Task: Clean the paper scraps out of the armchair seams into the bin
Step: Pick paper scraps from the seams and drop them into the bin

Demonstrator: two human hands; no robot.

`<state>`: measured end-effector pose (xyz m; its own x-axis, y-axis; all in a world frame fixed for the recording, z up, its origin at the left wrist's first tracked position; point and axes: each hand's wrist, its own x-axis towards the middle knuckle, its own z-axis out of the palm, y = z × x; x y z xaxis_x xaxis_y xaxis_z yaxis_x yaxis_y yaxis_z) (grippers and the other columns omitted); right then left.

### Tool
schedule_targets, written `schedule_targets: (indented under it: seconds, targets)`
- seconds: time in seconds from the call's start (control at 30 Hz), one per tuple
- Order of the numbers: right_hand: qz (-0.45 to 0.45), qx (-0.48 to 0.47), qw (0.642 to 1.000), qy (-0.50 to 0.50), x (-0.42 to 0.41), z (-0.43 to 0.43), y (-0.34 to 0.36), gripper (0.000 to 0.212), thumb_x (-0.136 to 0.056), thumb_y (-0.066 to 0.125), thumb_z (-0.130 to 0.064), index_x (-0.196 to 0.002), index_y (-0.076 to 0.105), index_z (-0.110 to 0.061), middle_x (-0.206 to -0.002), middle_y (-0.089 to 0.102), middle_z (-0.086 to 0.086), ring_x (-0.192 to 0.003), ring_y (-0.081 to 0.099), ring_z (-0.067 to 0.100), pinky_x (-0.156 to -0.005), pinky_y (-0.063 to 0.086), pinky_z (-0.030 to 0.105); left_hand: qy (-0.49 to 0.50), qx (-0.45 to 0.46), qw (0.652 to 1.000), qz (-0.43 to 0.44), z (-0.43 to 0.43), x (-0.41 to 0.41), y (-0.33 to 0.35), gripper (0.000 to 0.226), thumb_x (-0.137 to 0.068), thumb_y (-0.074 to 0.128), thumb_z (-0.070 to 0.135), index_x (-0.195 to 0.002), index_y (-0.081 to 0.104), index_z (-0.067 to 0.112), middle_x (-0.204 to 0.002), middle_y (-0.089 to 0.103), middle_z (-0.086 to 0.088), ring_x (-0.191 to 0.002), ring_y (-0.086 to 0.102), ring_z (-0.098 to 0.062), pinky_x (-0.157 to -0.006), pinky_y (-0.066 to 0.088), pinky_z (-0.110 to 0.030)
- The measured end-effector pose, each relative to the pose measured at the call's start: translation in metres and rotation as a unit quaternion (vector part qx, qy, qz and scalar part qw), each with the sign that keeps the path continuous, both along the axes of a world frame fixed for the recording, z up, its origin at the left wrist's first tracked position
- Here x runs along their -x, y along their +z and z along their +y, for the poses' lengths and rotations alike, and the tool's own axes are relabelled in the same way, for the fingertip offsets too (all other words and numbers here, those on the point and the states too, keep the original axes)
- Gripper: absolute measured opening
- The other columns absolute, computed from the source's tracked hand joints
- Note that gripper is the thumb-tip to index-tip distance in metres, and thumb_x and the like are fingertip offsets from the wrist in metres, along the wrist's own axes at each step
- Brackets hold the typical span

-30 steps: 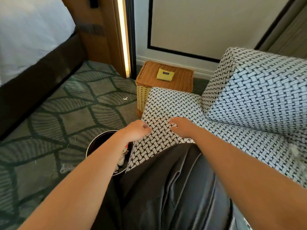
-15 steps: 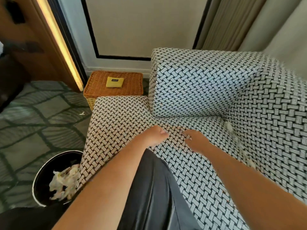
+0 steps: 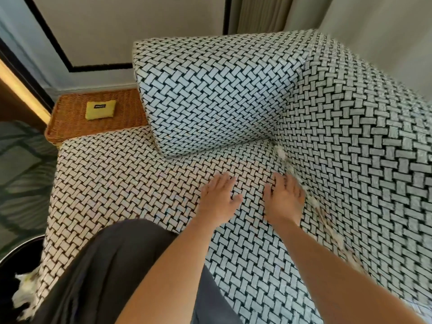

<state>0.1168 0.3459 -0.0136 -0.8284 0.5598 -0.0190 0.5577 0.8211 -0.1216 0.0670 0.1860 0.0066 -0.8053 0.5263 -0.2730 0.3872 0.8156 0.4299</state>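
Observation:
The armchair seat (image 3: 121, 174) has a black-and-white woven pattern. White paper scraps (image 3: 281, 154) lie along the seam between the seat and the backrest (image 3: 364, 160), running down to the right (image 3: 336, 239). My right hand (image 3: 284, 198) rests flat on the seat, fingers spread, its outer edge touching the scrap-filled seam. My left hand (image 3: 221, 198) lies flat on the seat just left of it, fingers apart, holding nothing. The black bin (image 3: 14, 256) sits at the lower left edge, with crumpled white paper (image 3: 23, 291) in it.
The armrest (image 3: 210, 94) rises behind the seat. A wicker basket (image 3: 70, 122) with a yellow pouch (image 3: 100, 109) on its lid stands left of the armrest. Patterned green carpet (image 3: 21, 174) is at left. My dark-trousered knee (image 3: 112, 272) rests on the seat's front.
The view has swung right, from the bin toward the back seam. Both hands moved across the seat to the right and opened flat; the right hand now touches the seam's scraps.

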Motion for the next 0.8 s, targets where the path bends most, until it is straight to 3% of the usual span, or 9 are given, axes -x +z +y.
schedule_targets:
  seconds: [0.2, 0.33, 0.53, 0.8]
  targets:
    - [0.067, 0.001, 0.996, -0.062, 0.024, 0.013, 0.001, 0.053, -0.096, 0.035, -0.034, -0.143, 0.026, -0.013, -0.15, 0.028, 0.013, -0.138, 0.025, 0.028, -0.112, 0.019, 0.045, -0.035, 0.069, 0.99, 0.115, 0.024, 0.004, -0.025, 0.061, -0.097, 0.01, 0.05, -0.146, -0.017, 0.025, -0.154, -0.023, 0.002, -0.141, -0.023, -0.015, -0.116, -0.01, -0.044]
    - [0.089, 0.022, 0.989, -0.115, 0.029, 0.013, -0.004, 0.049, -0.096, 0.031, -0.029, -0.141, 0.03, -0.009, -0.146, 0.035, 0.011, -0.134, 0.031, 0.027, -0.109, 0.029, 0.043, -0.086, 0.063, 0.983, 0.149, 0.042, 0.022, -0.024, 0.061, -0.097, 0.009, 0.047, -0.148, -0.012, 0.021, -0.157, -0.016, 0.003, -0.144, -0.017, -0.014, -0.118, -0.006, -0.041]
    - [0.078, 0.063, 0.981, -0.167, 0.036, 0.019, -0.007, 0.052, -0.099, 0.026, -0.029, -0.146, 0.019, -0.01, -0.15, 0.03, 0.01, -0.137, 0.027, 0.026, -0.113, 0.019, 0.037, -0.122, 0.031, 0.977, 0.171, 0.089, 0.049, -0.026, 0.058, -0.099, 0.014, 0.043, -0.151, 0.0, 0.02, -0.159, -0.002, 0.004, -0.146, -0.006, -0.012, -0.119, 0.0, -0.039]
    - [0.024, 0.056, 0.98, -0.187, 0.05, 0.026, -0.004, 0.042, -0.098, 0.025, -0.032, -0.136, 0.037, -0.018, -0.135, 0.044, 0.008, -0.12, 0.035, 0.027, -0.096, 0.026, 0.039, -0.122, 0.009, 0.977, 0.175, 0.138, 0.082, -0.026, 0.056, -0.099, 0.021, 0.039, -0.15, 0.012, 0.017, -0.157, 0.018, 0.002, -0.144, 0.012, -0.014, -0.114, 0.011, -0.039]
